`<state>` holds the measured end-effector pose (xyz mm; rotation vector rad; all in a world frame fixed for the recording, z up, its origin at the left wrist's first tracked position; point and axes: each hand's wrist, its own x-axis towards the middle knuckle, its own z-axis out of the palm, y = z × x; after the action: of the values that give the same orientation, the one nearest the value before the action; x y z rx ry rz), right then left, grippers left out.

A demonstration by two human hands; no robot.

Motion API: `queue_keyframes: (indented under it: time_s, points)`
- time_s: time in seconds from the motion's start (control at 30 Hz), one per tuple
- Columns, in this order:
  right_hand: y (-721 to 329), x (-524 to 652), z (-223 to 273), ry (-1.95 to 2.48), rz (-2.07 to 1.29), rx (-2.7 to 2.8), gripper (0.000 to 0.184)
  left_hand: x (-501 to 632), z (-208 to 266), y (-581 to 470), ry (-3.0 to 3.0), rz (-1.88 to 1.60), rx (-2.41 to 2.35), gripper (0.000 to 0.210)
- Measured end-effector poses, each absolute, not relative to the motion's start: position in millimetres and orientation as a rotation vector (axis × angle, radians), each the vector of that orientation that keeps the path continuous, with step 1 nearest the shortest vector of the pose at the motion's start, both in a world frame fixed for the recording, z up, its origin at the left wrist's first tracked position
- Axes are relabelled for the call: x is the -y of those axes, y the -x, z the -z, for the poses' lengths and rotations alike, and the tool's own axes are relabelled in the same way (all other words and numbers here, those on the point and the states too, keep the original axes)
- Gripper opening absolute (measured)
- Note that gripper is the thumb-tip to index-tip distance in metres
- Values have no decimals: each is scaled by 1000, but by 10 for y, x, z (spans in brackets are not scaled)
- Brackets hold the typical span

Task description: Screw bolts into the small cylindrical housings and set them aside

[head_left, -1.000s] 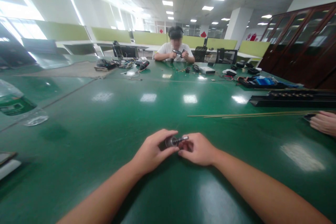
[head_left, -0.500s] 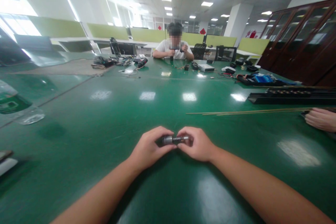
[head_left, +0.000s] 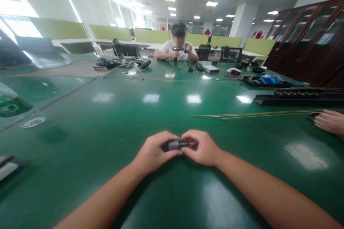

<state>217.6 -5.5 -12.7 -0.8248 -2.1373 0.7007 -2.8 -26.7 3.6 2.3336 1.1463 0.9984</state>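
Between my two hands lies a dark, cylindrical metal part with a grey barrel and a thinner end pointing right; its exact kind is hard to make out. My left hand grips the thick barrel end, thumb on the near side and fingers on the far side. Closed around the narrow end is my right hand, its thumb and fingers pinching it and hiding part of the tip. The part is held level, just above the green table or against it; I cannot tell which.
A plastic bottle is at the left. Thin brass-coloured rods and black trays lie to the right, near another person's hand. Across the table a person holds a dark tool. Loose parts and a power drill lie there.
My hands and the part have shifted very slightly, with the part turned a little so its tip looks darker. Both grips hold.
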Motion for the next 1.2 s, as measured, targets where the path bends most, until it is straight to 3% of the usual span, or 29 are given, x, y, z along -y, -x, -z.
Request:
queue_keyframes:
  time_s: [0.5,1.2]
  points:
    - [-2188,48,113,777,-619,2178,8,276,-41,20,-2347,-969,-1144,26]
    - [-2198,42,121,848,-635,2175,7,258,-29,42,-2339,-961,-1176,24]
